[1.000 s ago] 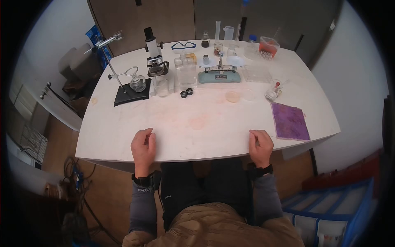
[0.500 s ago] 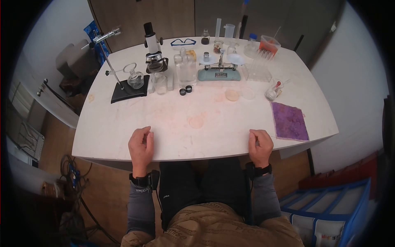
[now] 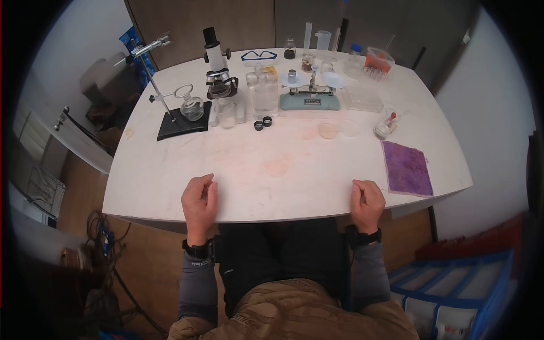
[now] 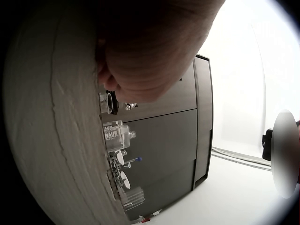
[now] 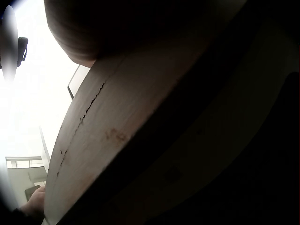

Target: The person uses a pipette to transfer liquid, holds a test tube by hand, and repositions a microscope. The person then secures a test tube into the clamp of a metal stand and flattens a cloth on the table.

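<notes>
Both hands rest at the front edge of a white table [image 3: 243,192], holding nothing. The left hand [image 3: 199,207] lies on the left side with its fingers loosely curled; in the left wrist view that hand [image 4: 150,51] fills the top. Over on the right, the right hand [image 3: 367,204] is also loosely curled, with a purple cloth [image 3: 407,169] beyond it to the right. Only a dark part of the right hand [image 5: 79,33] shows in the right wrist view. Two small black rings [image 3: 263,123] and a shallow round dish [image 3: 327,131] lie farther back.
At the back left stand a microscope [image 3: 214,59] and a ring stand [image 3: 182,124] with a flask. A teal balance [image 3: 309,102] stands behind the dish, near a clear bottle [image 3: 263,96]. Safety glasses [image 3: 259,56], a red-filled container [image 3: 378,61] and a stoppered glass vessel [image 3: 383,131] are also there.
The head view has shifted slightly, so the table and its objects appear a little farther right. Both hands keep their loosely curled pose at the table edge.
</notes>
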Tool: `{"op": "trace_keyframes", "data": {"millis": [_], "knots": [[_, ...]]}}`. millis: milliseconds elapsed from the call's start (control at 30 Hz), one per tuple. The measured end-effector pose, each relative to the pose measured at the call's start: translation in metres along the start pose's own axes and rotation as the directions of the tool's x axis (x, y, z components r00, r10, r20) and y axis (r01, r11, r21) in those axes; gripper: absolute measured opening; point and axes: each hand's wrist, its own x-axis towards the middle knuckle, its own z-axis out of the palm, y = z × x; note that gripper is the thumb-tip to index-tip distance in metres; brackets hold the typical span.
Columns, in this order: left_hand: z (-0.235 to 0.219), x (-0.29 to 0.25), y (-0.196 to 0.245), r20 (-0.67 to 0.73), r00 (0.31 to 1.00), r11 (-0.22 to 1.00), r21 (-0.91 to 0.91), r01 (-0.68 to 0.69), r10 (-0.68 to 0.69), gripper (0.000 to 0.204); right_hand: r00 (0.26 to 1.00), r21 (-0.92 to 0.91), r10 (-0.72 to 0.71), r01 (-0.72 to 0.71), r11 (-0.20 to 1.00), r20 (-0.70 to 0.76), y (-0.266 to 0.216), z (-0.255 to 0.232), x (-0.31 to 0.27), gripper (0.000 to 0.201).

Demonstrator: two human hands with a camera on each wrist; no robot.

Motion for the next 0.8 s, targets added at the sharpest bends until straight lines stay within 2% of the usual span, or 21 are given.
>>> {"op": "trace_keyframes", "data": {"millis": [333, 467, 800], "knots": [[-0.0003, 0.0018, 0.0055, -0.004, 1.000, 1.000, 0.005, -0.011, 0.011, 0.016, 1.000, 0.003, -0.024, 0.024, 1.000, -0.004, 0.0029, 0.0007, -0.0004, 0.011], [-0.0009, -0.0007, 0.0022, 0.029, 0.999, 1.000, 0.011, 0.025, -0.025, 0.017, 1.000, 0.003, -0.029, 0.029, 1.000, -0.008, 0.0031, 0.0006, -0.0004, 0.011], [0.0007, 0.0018, 0.0040, -0.003, 1.000, 1.000, 0.023, -0.008, 0.008, 0.016, 0.999, -0.001, -0.035, 0.035, 0.999, 0.002, 0.0023, 0.0003, 0.0005, 0.011]]}}
